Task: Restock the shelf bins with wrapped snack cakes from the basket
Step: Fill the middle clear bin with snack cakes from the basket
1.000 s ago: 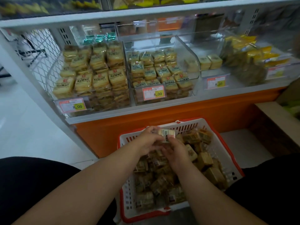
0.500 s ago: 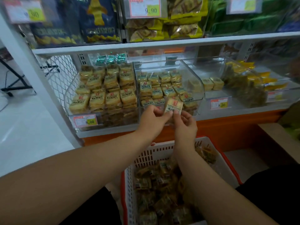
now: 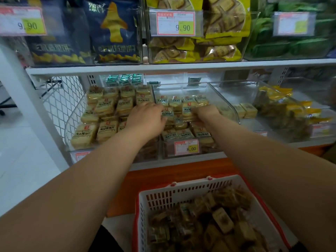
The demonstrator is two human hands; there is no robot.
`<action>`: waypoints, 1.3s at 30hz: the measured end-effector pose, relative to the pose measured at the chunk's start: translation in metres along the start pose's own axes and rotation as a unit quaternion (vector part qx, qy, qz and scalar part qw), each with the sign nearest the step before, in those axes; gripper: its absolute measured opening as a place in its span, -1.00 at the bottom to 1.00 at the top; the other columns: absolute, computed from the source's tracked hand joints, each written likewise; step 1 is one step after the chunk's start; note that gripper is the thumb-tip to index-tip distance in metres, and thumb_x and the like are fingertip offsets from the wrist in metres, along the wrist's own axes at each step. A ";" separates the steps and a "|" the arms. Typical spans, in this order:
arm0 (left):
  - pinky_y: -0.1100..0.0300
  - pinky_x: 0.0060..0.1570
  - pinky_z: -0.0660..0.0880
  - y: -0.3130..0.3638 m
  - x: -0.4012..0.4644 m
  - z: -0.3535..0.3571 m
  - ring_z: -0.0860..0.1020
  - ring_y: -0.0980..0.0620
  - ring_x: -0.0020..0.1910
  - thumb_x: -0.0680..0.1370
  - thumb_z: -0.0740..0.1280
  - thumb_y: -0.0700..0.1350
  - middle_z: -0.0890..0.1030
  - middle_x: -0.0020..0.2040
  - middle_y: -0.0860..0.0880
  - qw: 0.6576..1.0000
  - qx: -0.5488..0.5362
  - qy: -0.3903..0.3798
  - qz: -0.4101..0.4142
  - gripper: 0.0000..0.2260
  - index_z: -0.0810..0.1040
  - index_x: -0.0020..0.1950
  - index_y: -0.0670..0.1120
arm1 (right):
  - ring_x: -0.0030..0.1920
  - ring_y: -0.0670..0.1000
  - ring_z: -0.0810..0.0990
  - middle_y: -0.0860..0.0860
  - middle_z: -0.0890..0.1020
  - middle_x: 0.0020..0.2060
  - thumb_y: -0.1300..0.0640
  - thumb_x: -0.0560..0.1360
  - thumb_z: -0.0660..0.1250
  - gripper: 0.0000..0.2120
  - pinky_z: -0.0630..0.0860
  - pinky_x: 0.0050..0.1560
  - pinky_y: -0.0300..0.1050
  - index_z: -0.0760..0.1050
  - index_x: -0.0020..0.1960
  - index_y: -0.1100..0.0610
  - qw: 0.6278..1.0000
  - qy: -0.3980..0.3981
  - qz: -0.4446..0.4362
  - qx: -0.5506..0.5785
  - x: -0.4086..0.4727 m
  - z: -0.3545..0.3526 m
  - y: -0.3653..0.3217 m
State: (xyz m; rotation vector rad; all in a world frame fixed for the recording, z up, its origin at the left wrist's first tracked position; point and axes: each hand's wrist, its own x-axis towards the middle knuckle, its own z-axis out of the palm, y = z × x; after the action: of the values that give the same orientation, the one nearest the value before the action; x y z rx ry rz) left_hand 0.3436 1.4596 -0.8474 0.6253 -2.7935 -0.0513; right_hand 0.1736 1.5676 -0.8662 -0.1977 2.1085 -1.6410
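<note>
Both our left hand [image 3: 145,119] and right hand [image 3: 203,113] pinch yellow wrapped snack cakes [image 3: 189,108] in the clear plastic bin [image 3: 225,99] at twelve o'clock; loose stacking may topple them

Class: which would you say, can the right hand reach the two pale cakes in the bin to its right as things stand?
Probably yes. The right hand is in the middle bin, and the cakes sit just past its clear wall; the hand must lift over that wall.
</note>
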 end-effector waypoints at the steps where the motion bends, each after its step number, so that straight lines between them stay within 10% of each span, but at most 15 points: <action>1: 0.00 0.27 0.34 -0.001 0.004 -0.001 0.37 -0.12 0.36 0.64 0.19 0.05 0.50 0.35 -0.09 1.000 -0.005 0.002 -0.005 -0.65 0.46 0.38 -0.04 | -0.13 0.09 0.60 0.17 0.58 0.02 0.25 0.51 0.37 -0.70 0.64 -0.32 -0.12 0.45 0.21 0.28 1.000 -0.014 -0.012 -0.015 0.008 0.003 0.000; 4: 0.02 0.24 0.36 0.000 0.015 -0.001 0.40 -0.12 0.33 0.63 0.20 0.01 0.52 0.32 -0.10 1.000 -0.016 -0.004 -0.015 -0.67 0.48 0.36 -0.06 | -0.20 0.04 0.57 0.11 0.56 -0.07 0.22 0.53 0.37 -0.90 0.59 -0.37 -0.18 0.45 -0.01 0.16 0.998 -0.032 -0.008 -0.055 0.024 0.016 0.004; 7: 0.04 0.12 0.38 0.005 0.027 0.004 0.46 -0.12 0.22 0.62 0.21 0.00 0.56 0.21 -0.10 0.999 -0.010 -0.015 -0.028 -0.72 0.53 0.26 -0.07 | -0.05 0.10 0.63 0.15 0.62 -0.04 0.09 0.52 0.42 -0.67 0.62 -0.10 -0.03 0.46 0.17 0.24 0.990 -0.018 -0.011 -0.137 0.037 0.025 0.010; 12: -0.07 0.42 0.20 0.027 0.050 0.015 0.39 -0.15 0.36 0.57 0.26 -0.09 0.49 0.33 -0.14 0.993 0.099 -0.069 -0.014 -0.68 0.48 0.32 -0.07 | -0.23 0.01 0.55 0.10 0.61 -0.18 -0.07 0.53 0.39 -0.67 0.46 -0.28 -0.14 0.53 -0.03 0.22 0.935 -0.053 -0.122 -0.330 0.038 0.014 0.010; 17: 0.04 -0.05 0.47 0.044 0.080 0.026 0.54 -0.11 0.07 0.52 0.38 -0.13 0.56 0.16 -0.11 0.975 0.170 -0.145 0.011 -0.68 0.51 0.27 -0.11 | -0.16 -0.05 0.53 -0.05 0.57 -0.11 0.01 0.46 0.49 -0.65 0.40 -0.19 -0.24 0.56 0.18 0.11 0.911 -0.139 -0.196 -0.334 0.035 -0.009 0.023; 25: 0.08 0.01 0.53 0.047 0.107 0.040 0.53 -0.08 0.03 0.40 0.56 -0.05 0.54 0.22 -0.13 0.953 0.163 -0.255 -0.001 -0.41 0.46 0.38 -0.12 | -0.25 -0.11 0.43 0.02 0.61 -0.05 0.09 0.47 0.47 -0.66 0.40 -0.20 -0.19 0.55 0.22 0.13 0.920 -0.138 -0.203 -0.305 0.047 -0.008 0.030; 31: 0.11 -0.15 0.43 0.041 0.106 0.040 0.49 -0.04 -0.13 0.49 0.45 -0.15 0.51 -0.12 -0.03 0.959 0.152 -0.239 0.005 -0.65 0.54 0.27 -0.10 | -0.25 -0.06 0.48 -0.07 0.51 -0.29 0.10 0.48 0.46 -0.88 0.32 -0.37 -0.22 0.52 -0.11 0.06 0.918 -0.137 -0.185 -0.323 0.050 -0.004 0.023; 36: 0.03 0.07 0.54 0.041 0.097 0.054 0.55 -0.15 0.11 0.54 0.31 -0.22 0.52 0.29 -0.21 0.957 0.176 -0.231 -0.010 -0.43 0.21 0.53 -0.15 | -0.12 -0.02 0.48 0.04 0.61 -0.01 0.15 0.48 0.46 -0.70 0.42 -0.10 -0.14 0.57 0.19 0.15 0.927 -0.146 -0.187 -0.292 0.048 -0.005 0.026; 39: -0.08 0.36 0.37 0.043 0.092 0.064 0.32 -0.24 0.45 0.55 0.30 -0.24 0.15 0.58 -0.21 0.959 0.158 -0.232 -0.037 -0.24 -0.10 0.62 -0.13 | 0.03 0.04 0.52 0.09 0.59 0.17 0.15 0.49 0.45 -0.62 0.43 0.00 -0.12 0.52 0.29 0.15 0.925 -0.146 -0.187 -0.298 0.047 -0.006 0.027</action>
State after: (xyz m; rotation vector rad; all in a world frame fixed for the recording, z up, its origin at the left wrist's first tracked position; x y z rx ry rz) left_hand 0.2281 1.4582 -0.8809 0.8936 -3.2634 0.2760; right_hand 0.1333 1.5627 -0.9036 -1.0237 2.3573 -0.9994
